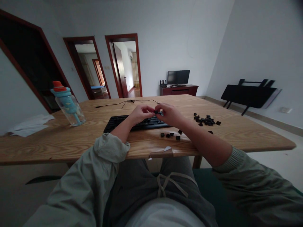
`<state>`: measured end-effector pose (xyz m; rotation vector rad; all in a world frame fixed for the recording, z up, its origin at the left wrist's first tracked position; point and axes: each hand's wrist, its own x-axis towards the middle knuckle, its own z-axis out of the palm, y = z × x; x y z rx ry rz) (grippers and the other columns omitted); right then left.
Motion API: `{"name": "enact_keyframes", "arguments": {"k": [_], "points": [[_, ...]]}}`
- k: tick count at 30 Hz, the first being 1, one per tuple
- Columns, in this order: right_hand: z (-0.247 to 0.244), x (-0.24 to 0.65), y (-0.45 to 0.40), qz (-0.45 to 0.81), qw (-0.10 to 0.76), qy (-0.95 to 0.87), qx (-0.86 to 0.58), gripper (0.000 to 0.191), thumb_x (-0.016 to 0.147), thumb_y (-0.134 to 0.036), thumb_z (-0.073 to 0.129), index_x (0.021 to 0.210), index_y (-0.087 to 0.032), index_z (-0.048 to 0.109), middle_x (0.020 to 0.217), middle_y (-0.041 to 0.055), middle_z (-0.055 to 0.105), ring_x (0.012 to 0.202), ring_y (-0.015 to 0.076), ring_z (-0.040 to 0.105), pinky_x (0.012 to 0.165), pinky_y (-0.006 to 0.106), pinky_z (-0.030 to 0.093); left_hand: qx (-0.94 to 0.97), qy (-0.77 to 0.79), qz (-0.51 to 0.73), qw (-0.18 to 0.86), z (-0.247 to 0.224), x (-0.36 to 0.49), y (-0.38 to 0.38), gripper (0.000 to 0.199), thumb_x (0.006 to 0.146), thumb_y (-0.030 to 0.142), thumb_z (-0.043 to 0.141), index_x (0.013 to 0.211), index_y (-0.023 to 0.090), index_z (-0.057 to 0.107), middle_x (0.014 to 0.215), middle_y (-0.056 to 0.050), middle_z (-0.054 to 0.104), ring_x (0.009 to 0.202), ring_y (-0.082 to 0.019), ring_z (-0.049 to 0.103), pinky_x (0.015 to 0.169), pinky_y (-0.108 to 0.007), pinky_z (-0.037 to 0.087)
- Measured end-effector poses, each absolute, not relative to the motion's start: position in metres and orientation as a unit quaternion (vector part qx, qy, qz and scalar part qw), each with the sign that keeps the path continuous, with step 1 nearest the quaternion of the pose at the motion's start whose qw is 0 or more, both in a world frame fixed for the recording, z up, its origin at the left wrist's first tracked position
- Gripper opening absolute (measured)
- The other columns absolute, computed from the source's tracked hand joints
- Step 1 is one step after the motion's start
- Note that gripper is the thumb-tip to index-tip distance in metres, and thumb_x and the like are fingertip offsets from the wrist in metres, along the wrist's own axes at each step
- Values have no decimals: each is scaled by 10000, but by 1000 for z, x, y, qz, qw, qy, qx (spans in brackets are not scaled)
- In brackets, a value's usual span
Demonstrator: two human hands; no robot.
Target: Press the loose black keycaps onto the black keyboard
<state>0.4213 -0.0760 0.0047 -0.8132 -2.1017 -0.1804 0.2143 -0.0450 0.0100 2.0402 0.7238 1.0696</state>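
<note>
Left hand (141,114): pinched a small black key (156,112) over the keyboard (147,124)
Right hand (170,114): fingertips narrowed on that same key
Keyboard: lay on the desk (94,143), beneath both hands
Key pile (207,121): sat right of the keyboard

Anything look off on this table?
Yes. Loose black keycaps lie scattered right of and in front of the keyboard instead of seated. A brown strip on the table's near edge looks torn or peeling; can't tell if it's tape.

Passing room lies between bottle (71,108) and keyboard (113,123), but scattered keycaps (207,121) obstruct the keyboard's right.
</note>
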Motion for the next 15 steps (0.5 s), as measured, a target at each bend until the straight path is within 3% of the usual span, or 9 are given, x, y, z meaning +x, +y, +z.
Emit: {"name": "enact_keyframes", "arguments": {"k": [10, 15], "points": [[4, 422, -77, -63, 439, -849, -288, 178, 858, -281, 595, 988, -188, 675, 917, 61, 657, 727, 154, 568, 676, 282, 423, 808, 291, 391, 330, 13, 214, -44, 362, 714, 353, 695, 989, 125, 750, 903, -63, 721, 760, -145, 607, 693, -260, 465], [3, 424, -77, -71, 435, -854, -277, 166, 865, -258, 588, 991, -193, 673, 976, 71, 652, 808, 168, 598, 732, 291, 452, 789, 299, 373, 385, 12, 212, -45, 397, 752, 367, 656, 1064, 136, 737, 745, -27, 652, 628, -109, 526, 582, -236, 408]]}}
